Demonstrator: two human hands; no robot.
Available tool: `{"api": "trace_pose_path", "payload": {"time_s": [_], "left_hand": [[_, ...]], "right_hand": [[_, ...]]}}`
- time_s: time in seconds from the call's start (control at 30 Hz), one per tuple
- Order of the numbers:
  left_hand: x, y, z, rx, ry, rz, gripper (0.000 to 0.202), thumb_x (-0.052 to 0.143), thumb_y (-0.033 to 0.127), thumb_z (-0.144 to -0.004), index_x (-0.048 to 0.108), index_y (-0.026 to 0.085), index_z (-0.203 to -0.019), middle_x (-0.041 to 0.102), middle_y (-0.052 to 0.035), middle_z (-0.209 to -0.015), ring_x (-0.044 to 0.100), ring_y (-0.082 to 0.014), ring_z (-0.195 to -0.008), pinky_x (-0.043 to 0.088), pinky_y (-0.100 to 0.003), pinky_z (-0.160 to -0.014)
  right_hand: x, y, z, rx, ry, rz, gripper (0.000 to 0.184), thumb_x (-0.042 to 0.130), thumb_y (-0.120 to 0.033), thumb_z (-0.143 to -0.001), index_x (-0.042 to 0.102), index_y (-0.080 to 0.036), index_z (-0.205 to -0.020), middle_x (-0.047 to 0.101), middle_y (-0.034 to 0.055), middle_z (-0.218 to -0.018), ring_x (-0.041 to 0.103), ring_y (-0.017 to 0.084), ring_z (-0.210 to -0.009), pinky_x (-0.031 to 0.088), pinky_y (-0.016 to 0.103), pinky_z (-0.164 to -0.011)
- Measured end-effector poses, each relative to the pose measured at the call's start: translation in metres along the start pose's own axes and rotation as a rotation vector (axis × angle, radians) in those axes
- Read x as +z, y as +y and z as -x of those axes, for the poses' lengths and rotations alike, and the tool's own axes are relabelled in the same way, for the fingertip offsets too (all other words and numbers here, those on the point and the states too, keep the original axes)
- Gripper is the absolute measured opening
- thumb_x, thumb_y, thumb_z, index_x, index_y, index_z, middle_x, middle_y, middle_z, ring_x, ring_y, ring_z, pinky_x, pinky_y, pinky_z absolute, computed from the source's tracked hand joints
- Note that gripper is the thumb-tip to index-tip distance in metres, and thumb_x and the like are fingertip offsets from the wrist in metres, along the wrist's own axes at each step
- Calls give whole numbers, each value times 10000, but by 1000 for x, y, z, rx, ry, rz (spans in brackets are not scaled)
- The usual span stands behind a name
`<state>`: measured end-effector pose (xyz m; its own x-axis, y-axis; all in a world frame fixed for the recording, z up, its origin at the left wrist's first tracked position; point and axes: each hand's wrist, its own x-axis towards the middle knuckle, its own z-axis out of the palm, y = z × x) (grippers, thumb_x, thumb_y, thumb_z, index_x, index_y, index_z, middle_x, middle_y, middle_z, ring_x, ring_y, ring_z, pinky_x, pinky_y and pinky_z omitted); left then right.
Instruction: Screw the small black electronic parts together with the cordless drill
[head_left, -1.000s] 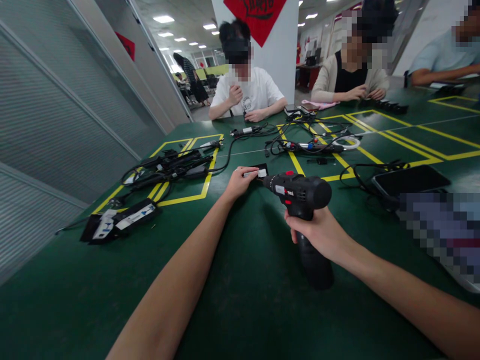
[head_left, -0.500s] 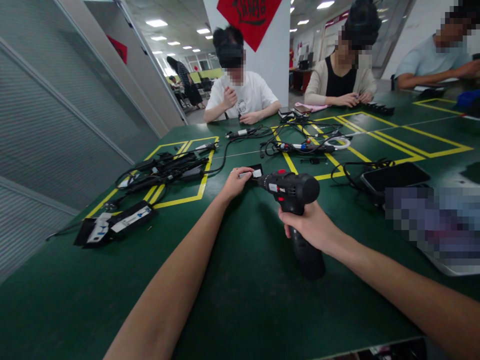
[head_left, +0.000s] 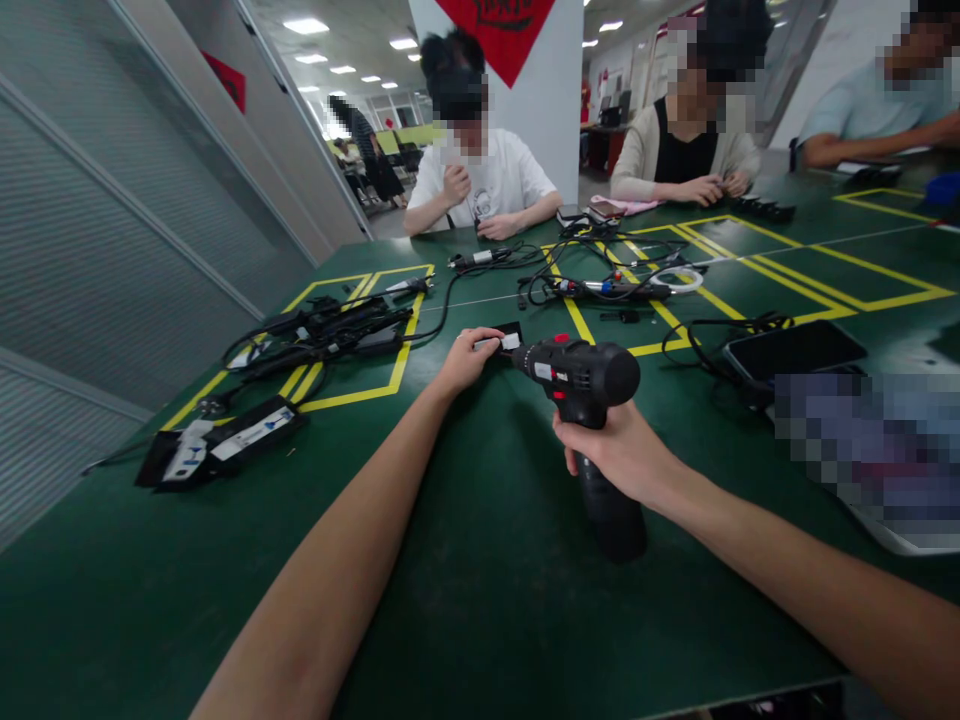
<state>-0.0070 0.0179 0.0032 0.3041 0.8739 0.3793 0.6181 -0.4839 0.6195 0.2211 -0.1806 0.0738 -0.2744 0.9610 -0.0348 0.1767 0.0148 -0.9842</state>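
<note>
My right hand point(head_left: 611, 445) is wrapped round the handle of a black cordless drill point(head_left: 577, 375) with red switches. The drill points left and away, its chuck close to my left hand. A small black piece with a white label point(head_left: 511, 338) lies on the green table, and my left hand point(head_left: 469, 355) grips its near left side with the fingers pressed together. The drill's tip is at the right edge of this piece; whether it touches cannot be made out.
Black cables and adapters point(head_left: 330, 335) lie in a yellow-taped area on the left, near black pouches with white labels point(head_left: 255, 435). More cables point(head_left: 600, 285) sit ahead. A phone point(head_left: 795, 348) is at the right. Several people sit across the table point(head_left: 465, 600).
The view has shifted slightly, so the scene sits a little differently in the picture. Both hands keep their hold, and the drill stays beside the black piece.
</note>
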Motion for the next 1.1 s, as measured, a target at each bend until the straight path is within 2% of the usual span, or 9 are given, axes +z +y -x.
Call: {"api": "trace_pose_path", "payload": {"time_s": [0.2,0.53,0.87,1.1], "left_hand": [[-3,1,0,-38,-4,4,345,491,412,-856,679,216,-1068,646,-58,-1059,546,-213,-1033,397,-375,-990],[-1,1,2,-25,25,7,350,484,412,-859,679,212,-1072,653,-60,-1084,546,-211,-1056,400,-371,-997],[-2,0,1,-8,11,1,355,499,424,-856,683,217,-1078,659,-61,-1079,563,-211,-1037,411,-360,-980],[-3,0,2,-12,5,12,366,506,440,-852,683,218,-1083,660,-58,-1080,563,-210,-1037,414,-355,-977]], "right_hand": [[1,2,0,-5,-2,-23,20,558,-193,-791,576,-185,-790,561,-9,-601,569,143,-527,439,282,-517],[0,4,0,-17,-1,-28,36,560,-186,-783,590,-180,-803,575,-4,-625,576,146,-537,446,283,-527],[0,-2,2,65,15,-21,33,569,-200,-776,588,-182,-795,578,-3,-622,579,148,-540,451,290,-545],[0,-1,1,56,24,-19,42,570,-212,-784,589,-181,-805,589,5,-649,581,148,-546,455,291,-547]]}}
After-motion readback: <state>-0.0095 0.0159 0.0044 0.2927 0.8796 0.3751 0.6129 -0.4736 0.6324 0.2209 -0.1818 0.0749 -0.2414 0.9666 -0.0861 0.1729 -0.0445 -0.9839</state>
